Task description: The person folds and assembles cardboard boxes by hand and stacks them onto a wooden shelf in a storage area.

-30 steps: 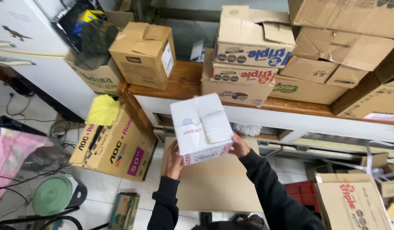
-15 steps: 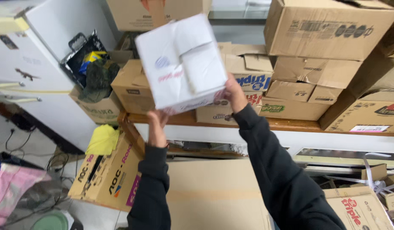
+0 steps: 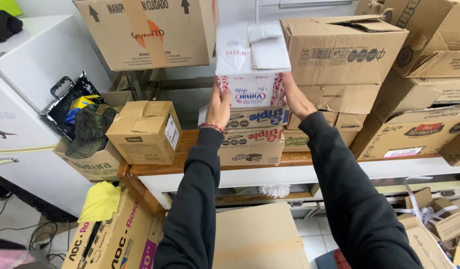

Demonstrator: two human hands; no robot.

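white box (image 3: 251, 62) between left hand (image 3: 219, 106), right hand (image 3: 295, 99)

one white box (image 3: 252, 62), two hands, over a dozen brown cartons.

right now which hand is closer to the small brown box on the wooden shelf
Left. The left hand grips the white box's left side, just right of and above the small brown box. The right hand holds the white box's far side, farther away.

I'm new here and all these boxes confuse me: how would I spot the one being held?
Find the wooden shelf stacked with brown cartons. Above the middle stack, the left hand and right hand grip the white box, the only white one.
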